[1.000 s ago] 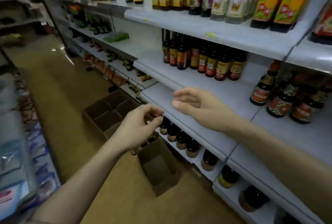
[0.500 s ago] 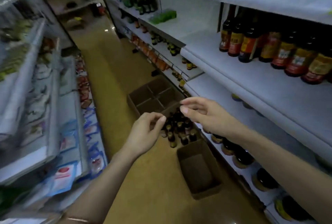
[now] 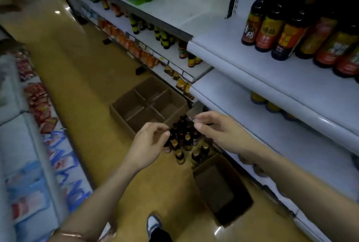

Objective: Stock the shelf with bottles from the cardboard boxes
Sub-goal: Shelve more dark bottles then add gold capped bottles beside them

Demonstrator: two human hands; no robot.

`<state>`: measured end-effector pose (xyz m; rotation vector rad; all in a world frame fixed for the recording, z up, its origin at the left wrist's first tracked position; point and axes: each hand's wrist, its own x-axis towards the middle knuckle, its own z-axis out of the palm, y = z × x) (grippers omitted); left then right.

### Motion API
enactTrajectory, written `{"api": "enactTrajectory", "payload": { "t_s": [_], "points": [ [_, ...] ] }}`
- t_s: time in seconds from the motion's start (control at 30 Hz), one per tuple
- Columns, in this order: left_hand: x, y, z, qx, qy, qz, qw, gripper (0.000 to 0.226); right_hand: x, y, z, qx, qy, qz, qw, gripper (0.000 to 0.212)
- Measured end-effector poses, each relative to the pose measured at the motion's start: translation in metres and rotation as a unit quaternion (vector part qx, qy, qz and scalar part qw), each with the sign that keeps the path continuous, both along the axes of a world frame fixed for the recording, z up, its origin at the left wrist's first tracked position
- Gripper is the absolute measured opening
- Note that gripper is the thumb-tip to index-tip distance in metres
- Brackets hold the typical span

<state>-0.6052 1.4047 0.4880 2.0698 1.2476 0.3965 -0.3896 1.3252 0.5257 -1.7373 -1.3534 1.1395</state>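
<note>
Head view: both hands, left (image 3: 144, 147) and right (image 3: 217, 130), hang loosely curled and empty above floor bottles (image 3: 186, 142).
Shelf bottles (image 3: 279, 33) carry red-yellow labels; their writing is unreadable.

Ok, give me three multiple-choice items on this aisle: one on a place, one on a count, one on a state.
1. Where do the loose small bottles stand?
A. on the floor between two boxes
B. on the top shelf
C. inside the divided box

2. How many cardboard boxes sit on the floor?
A. one
B. two
C. four

3. What do the hands hold?
A. a bottle each
B. a box flap
C. nothing

Answers: 1 A, they stand between the divided box and the plain box; 2 B, only those two show; 3 C, left hand and right hand hover empty.
</note>
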Motion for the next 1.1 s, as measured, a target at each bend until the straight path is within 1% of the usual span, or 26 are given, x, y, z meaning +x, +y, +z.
{"api": "enactTrajectory", "payload": {
  "t_s": [0.13,0.23,0.37,0.47,0.53,0.67,0.77,0.83,0.97,1.1],
  "points": [
    [-0.024,0.064,-0.025,-0.019,0.02,-0.037,0.999,0.021,-0.029,0.051,-0.028,-0.024,0.006,-0.039,0.999,0.04],
    [-0.03,0.105,-0.054,-0.032,0.029,-0.03,0.999,0.021,-0.043,0.084,-0.053,-0.05,-0.002,-0.041,0.998,0.042],
    [-0.021,0.148,-0.107,-0.064,0.026,-0.025,0.997,0.025,-0.048,0.138,-0.103,-0.082,-0.006,-0.05,0.995,0.043],
    [-0.015,0.178,-0.151,-0.094,0.029,-0.02,0.995,0.026,-0.045,0.18,-0.153,-0.113,0.005,-0.039,0.993,0.044],
    [-0.012,0.196,-0.181,-0.114,0.044,-0.016,0.992,0.029,-0.041,0.207,-0.188,-0.137,0.004,-0.03,0.99,0.045],
    [-0.005,0.228,-0.248,-0.155,0.08,-0.031,0.984,0.035,-0.029,0.254,-0.259,-0.192,0.025,-0.044,0.98,0.043],
    [0.003,0.243,-0.298,-0.177,0.074,0.001,0.981,0.035,-0.022,0.282,-0.307,-0.228,0.044,-0.052,0.971,0.042],
    [0.01,0.252,-0.336,-0.178,0.067,0.015,0.982,0.036,-0.021,0.298,-0.343,-0.236,0.028,-0.042,0.97,0.043],
    [0.016,0.267,-0.415,-0.189,0.074,-0.001,0.979,0.041,-0.025,0.317,-0.421,-0.252,0.005,-0.022,0.968,0.045],
    [0.009,0.28,-0.496,-0.197,0.114,-0.009,0.974,0.052,-0.032,0.331,-0.506,-0.26,-0.038,0.019,0.965,0.056]
  ]
}}
